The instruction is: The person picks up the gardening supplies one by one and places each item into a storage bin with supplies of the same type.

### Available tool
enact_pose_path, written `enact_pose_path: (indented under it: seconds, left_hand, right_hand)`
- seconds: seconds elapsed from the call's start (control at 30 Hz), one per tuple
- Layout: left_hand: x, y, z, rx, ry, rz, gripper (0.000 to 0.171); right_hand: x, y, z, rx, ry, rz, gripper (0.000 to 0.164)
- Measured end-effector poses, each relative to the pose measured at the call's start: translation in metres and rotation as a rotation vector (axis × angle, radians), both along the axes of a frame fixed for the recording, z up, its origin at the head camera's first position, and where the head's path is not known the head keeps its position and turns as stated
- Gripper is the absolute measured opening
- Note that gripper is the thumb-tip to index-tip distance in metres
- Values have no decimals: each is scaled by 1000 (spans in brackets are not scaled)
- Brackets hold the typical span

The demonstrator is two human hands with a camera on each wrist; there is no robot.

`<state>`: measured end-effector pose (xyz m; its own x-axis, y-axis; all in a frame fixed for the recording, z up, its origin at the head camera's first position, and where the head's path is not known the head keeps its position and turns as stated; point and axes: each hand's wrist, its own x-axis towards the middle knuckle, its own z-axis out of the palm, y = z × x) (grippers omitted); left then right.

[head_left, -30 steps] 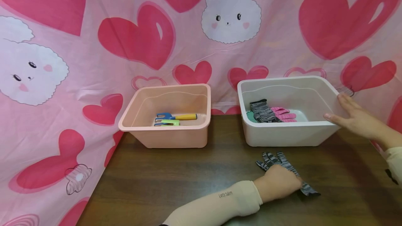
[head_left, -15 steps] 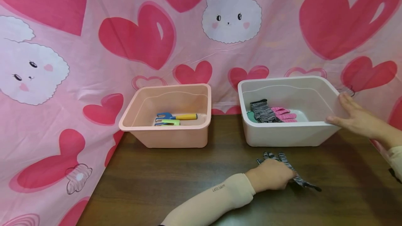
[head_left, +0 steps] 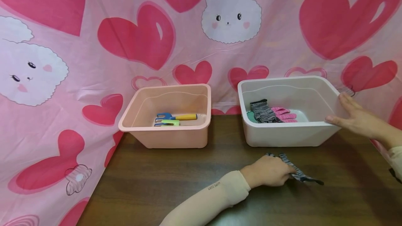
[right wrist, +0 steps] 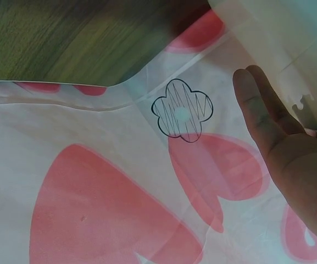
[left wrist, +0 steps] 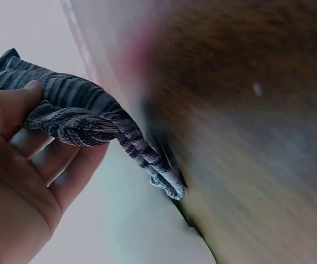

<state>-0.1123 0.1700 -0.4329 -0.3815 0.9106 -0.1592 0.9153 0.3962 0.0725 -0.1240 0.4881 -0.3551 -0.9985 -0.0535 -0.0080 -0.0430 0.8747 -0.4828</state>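
My left hand (head_left: pixel 269 171) pinches a grey-and-black striped knit glove (head_left: pixel 299 174) between thumb and fingers, in front of the white bin (head_left: pixel 282 135). In the left wrist view the glove (left wrist: pixel 78 93) hangs from the grip, its far end low by the wooden table. My right hand (head_left: pixel 358 118), fingers straight, rests against the right side of the white bin; in the right wrist view its fingers (right wrist: pixel 254 104) lie along the bin's pale wall. Inside the white bin are another striped glove (head_left: pixel 264 111), a pink glove (head_left: pixel 284 114) and something teal (head_left: pixel 251 116), partly covered.
To the left stands a peach bin (head_left: pixel 176 138) holding a blue fork tool with a yellow handle (head_left: pixel 186 117) and a green-and-blue one (head_left: pixel 169 122). Both bins stand on the dark wooden table (head_left: pixel 150 180). A pink heart-patterned cloth (head_left: pixel 185 41) hangs behind and at the left.
My left hand has lifted the striped glove slightly and shifted a little left and up with it; the glove has bunched in the fingers. The right hand stays on the white bin.
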Motion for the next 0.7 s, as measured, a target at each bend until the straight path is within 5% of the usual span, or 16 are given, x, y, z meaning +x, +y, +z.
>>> enact_pose_path:
  seconds: [0.7]
  left_hand:
    - [-25,-19,30,389,-293,25,31]
  right_hand:
    - [1,-1,2,-8,-23,-10,108]
